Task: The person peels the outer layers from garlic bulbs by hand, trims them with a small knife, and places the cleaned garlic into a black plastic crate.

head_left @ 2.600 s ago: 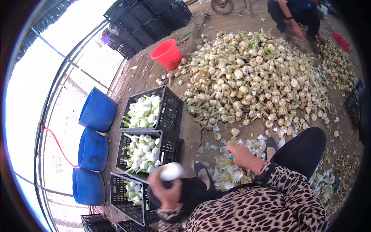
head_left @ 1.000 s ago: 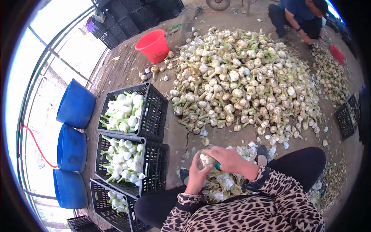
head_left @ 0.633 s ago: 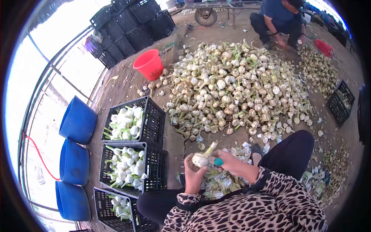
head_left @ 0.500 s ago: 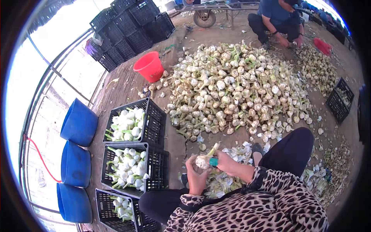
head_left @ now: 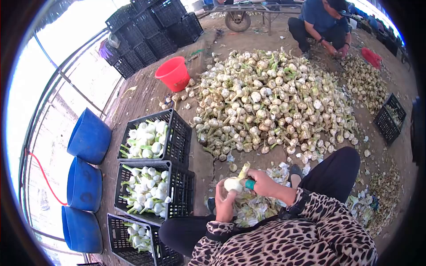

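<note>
My left hand (head_left: 225,205) holds a garlic bulb (head_left: 232,184) from the left, with its fingers wrapped around the lower side. The bulb looks pale and smooth, and its short greenish stem (head_left: 244,170) points up and to the right. My right hand (head_left: 265,183) is closed at the stem side of the same bulb. Green tape (head_left: 250,184) is wrapped around one of its digits, and its fingertips are partly hidden. Below both hands lie loose peeled garlic skins (head_left: 253,212), between my knees.
A large heap of unpeeled garlic (head_left: 270,102) lies ahead. At left stand black crates (head_left: 181,181) holding white bulbs, beside blue tubs (head_left: 84,184). A red bucket (head_left: 172,74) stands beyond. Another person (head_left: 321,26) squats at the back right, near a smaller crate (head_left: 389,119).
The bulb's surface has turned from brownish and rough to whiter and smoother. My right hand has shifted slightly up and right around the stem. The whole view has tilted a little.
</note>
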`<state>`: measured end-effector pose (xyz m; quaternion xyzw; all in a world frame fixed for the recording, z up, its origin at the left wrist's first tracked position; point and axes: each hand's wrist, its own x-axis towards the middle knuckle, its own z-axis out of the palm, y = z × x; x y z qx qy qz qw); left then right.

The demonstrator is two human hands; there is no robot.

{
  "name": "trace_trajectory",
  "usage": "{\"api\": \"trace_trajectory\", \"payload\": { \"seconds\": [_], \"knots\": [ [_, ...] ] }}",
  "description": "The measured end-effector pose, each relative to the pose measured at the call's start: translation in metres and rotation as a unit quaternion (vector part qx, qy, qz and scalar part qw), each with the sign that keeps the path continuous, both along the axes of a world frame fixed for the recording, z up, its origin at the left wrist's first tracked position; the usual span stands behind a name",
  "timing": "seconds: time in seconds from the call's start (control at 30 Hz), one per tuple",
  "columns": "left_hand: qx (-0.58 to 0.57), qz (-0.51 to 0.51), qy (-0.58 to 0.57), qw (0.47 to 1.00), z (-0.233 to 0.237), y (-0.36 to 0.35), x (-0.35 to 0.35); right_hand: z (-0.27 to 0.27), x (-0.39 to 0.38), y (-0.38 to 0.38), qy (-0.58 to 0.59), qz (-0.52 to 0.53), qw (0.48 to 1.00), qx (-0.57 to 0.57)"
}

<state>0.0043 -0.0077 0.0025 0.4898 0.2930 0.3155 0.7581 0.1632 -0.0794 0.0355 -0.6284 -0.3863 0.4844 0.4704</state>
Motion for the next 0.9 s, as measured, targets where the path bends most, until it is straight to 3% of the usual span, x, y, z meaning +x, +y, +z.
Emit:
{"api": "trace_trajectory", "payload": {
  "seconds": [0.07, 0.2, 0.3, 0.33, 0.37, 0.47, 0.57, 0.6, 0.67, 0.7, 0.73, 0.9],
  "knots": [
    [-0.059, 0.006, -0.024, 0.998, 0.001, 0.000, 0.001, 0.001, 0.001, -0.001, -0.040, 0.013, 0.998, 0.052],
    [-0.299, -0.062, -0.048, 0.951, -0.001, 0.006, 0.002, -0.012, 0.002, -0.002, -0.033, 0.024, 0.994, 0.100],
    [-0.368, -0.189, -0.142, 0.899, -0.011, 0.017, 0.001, -0.026, 0.002, 0.000, -0.022, 0.011, 0.995, 0.099],
    [-0.349, -0.113, -0.035, 0.929, -0.005, 0.011, 0.003, -0.024, 0.000, 0.000, -0.033, -0.008, 0.994, 0.100],
    [-0.298, -0.078, -0.029, 0.951, 0.002, 0.008, 0.009, -0.023, -0.001, 0.000, -0.045, -0.029, 0.993, 0.101],
    [-0.103, 0.007, 0.010, 0.995, 0.016, -0.006, 0.020, -0.030, -0.001, 0.000, -0.264, -0.005, 0.958, 0.112],
    [-0.185, -0.060, -0.042, 0.980, -0.015, 0.005, 0.004, -0.018, -0.001, -0.001, -0.123, -0.012, 0.980, 0.157],
    [-0.192, -0.087, -0.053, 0.976, -0.012, 0.007, 0.004, -0.017, -0.002, -0.004, 0.039, -0.036, 0.991, 0.122],
    [-0.244, -0.096, -0.094, 0.960, -0.004, 0.007, 0.005, -0.017, 0.013, -0.005, 0.191, 0.013, 0.979, 0.065],
    [-0.271, -0.100, -0.113, 0.951, -0.001, 0.006, 0.005, -0.018, 0.018, -0.006, 0.266, 0.038, 0.963, 0.035],
    [-0.288, -0.108, -0.135, 0.942, -0.006, 0.007, 0.003, -0.014, 0.015, -0.008, 0.373, -0.010, 0.926, 0.050],
    [-0.327, -0.118, -0.177, 0.921, -0.005, 0.009, 0.001, -0.021, 0.018, -0.004, 0.560, -0.117, 0.816, 0.078]
  ]
}}
